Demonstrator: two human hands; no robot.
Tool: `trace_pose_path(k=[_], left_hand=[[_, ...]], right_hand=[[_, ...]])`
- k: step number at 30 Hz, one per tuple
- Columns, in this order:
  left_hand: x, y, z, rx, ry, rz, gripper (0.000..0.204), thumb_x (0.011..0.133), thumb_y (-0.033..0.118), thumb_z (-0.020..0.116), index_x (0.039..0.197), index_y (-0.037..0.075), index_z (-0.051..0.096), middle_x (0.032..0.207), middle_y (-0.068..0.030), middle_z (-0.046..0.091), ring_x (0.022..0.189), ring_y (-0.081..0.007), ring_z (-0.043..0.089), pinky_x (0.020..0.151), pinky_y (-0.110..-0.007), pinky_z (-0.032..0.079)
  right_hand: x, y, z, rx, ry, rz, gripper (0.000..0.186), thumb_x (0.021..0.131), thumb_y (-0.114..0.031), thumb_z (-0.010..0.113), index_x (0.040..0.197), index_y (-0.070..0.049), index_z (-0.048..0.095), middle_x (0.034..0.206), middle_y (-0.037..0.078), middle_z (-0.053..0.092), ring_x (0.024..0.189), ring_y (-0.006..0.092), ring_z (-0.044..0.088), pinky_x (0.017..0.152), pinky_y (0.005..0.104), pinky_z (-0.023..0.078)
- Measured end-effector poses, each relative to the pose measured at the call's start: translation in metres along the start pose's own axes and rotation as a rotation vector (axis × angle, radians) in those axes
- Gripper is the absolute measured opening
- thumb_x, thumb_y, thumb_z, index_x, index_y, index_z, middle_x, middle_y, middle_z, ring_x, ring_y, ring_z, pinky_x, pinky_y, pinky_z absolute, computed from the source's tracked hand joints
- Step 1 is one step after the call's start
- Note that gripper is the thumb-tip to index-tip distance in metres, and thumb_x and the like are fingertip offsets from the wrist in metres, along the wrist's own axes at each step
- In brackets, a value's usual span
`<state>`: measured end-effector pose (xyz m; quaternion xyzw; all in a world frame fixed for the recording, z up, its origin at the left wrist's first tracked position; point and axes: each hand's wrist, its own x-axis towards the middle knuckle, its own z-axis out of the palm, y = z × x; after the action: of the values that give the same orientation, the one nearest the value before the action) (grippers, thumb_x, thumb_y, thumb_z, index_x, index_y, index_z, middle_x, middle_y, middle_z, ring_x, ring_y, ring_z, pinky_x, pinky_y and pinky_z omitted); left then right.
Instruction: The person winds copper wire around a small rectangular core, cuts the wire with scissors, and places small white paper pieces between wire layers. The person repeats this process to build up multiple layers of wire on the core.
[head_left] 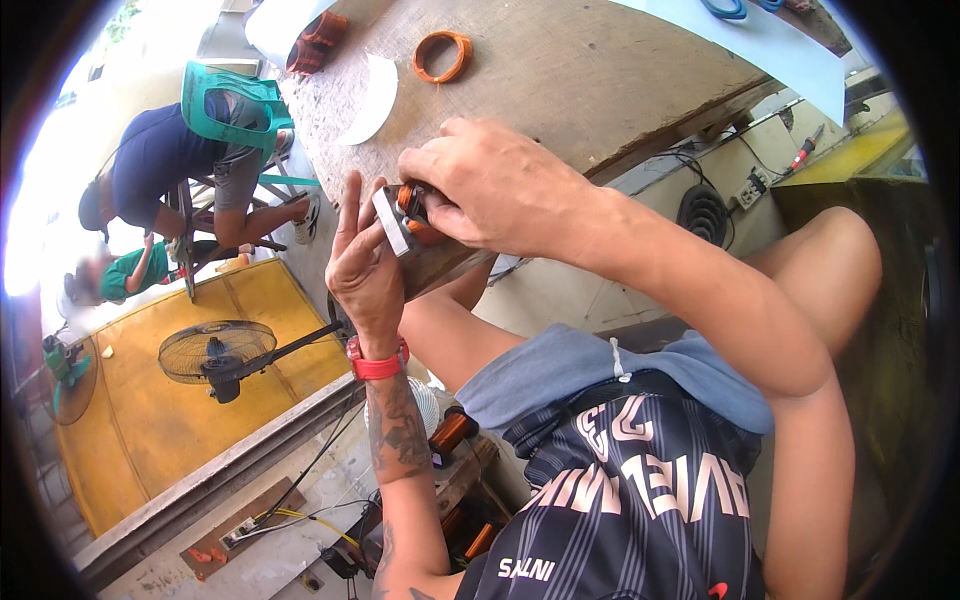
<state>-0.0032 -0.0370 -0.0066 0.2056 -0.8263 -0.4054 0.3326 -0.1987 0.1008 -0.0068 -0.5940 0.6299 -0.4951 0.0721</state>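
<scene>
Both my hands meet at the near edge of a worn wooden bench (560, 75), around a grey metal core with copper windings (392, 224), which looks like a motor stator. My left hand (362, 265) supports it from the left side, two fingers stretched upward beyond it. From the right, my right hand (485, 185) closes over the windings with bent fingers. Its fingertips and part of the core are hidden. Beyond the hands, a ring-shaped copper wire coil (441, 57) lies on the bench. More copper coils (317, 43) sit at its far left, near a curved white paper piece (374, 102).
Blue-handled scissors (725, 9) and a white sheet (770, 55) lie at the bench's far right. A black fan (218, 352) stands left, with a copper wire spool (454, 430) beside my left forearm. Two people are further left, one on a green chair (205, 105).
</scene>
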Motion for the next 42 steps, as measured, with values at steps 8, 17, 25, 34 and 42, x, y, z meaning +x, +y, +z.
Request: trace_pose_path(k=[8, 17, 25, 34, 42], left_hand=[[-0.005, 0.002, -0.002, 0.048, 0.000, -0.072, 0.018, 0.091, -0.010, 0.070, 0.108, -0.007, 0.076, 0.107, -0.0085, 0.078, 0.095, -0.0121, 0.072, 0.087, -0.027, 0.060], [-0.011, 0.005, 0.002, 0.194, 0.043, -0.066, 0.015, 0.094, -0.008, 0.070, 0.109, -0.004, 0.073, 0.097, -0.0026, 0.076, 0.088, -0.0068, 0.069, 0.079, -0.023, 0.058], [-0.007, 0.010, 0.001, 0.053, -0.013, -0.107, 0.022, 0.095, -0.012, 0.065, 0.115, -0.011, 0.073, 0.131, -0.0202, 0.073, 0.116, -0.0186, 0.070, 0.100, -0.032, 0.055], [-0.006, 0.010, -0.007, -0.011, -0.054, -0.220, 0.021, 0.097, -0.011, 0.062, 0.114, -0.011, 0.074, 0.128, -0.0169, 0.074, 0.111, -0.0148, 0.068, 0.097, -0.029, 0.055], [-0.007, 0.009, -0.004, -0.009, -0.004, -0.219, 0.018, 0.095, -0.013, 0.063, 0.110, -0.012, 0.074, 0.122, -0.0168, 0.075, 0.106, -0.0133, 0.069, 0.096, -0.029, 0.055]], right_hand=[[0.003, 0.006, 0.008, -0.116, -0.007, -0.178, 0.040, 0.090, -0.013, 0.073, 0.128, -0.007, 0.061, 0.101, 0.012, 0.072, 0.103, 0.0303, 0.067, 0.097, 0.0436, 0.051], [-0.001, -0.006, 0.007, -0.078, -0.042, -0.001, 0.040, 0.089, -0.013, 0.076, 0.125, -0.005, 0.059, 0.098, 0.014, 0.070, 0.100, 0.0347, 0.068, 0.094, 0.0447, 0.052], [-0.002, -0.001, -0.003, -0.042, 0.048, 0.030, 0.018, 0.094, -0.016, 0.067, 0.108, -0.005, 0.070, 0.094, 0.017, 0.074, 0.097, 0.0343, 0.072, 0.095, 0.0431, 0.054], [-0.005, 0.005, 0.006, -0.071, 0.083, -0.043, 0.015, 0.092, -0.017, 0.069, 0.100, -0.005, 0.074, 0.096, 0.014, 0.074, 0.100, 0.0304, 0.072, 0.095, 0.0427, 0.055], [-0.004, 0.000, 0.010, -0.211, 0.089, -0.080, 0.017, 0.089, -0.019, 0.071, 0.098, -0.005, 0.074, 0.095, 0.010, 0.074, 0.100, 0.0251, 0.072, 0.092, 0.0391, 0.055]])
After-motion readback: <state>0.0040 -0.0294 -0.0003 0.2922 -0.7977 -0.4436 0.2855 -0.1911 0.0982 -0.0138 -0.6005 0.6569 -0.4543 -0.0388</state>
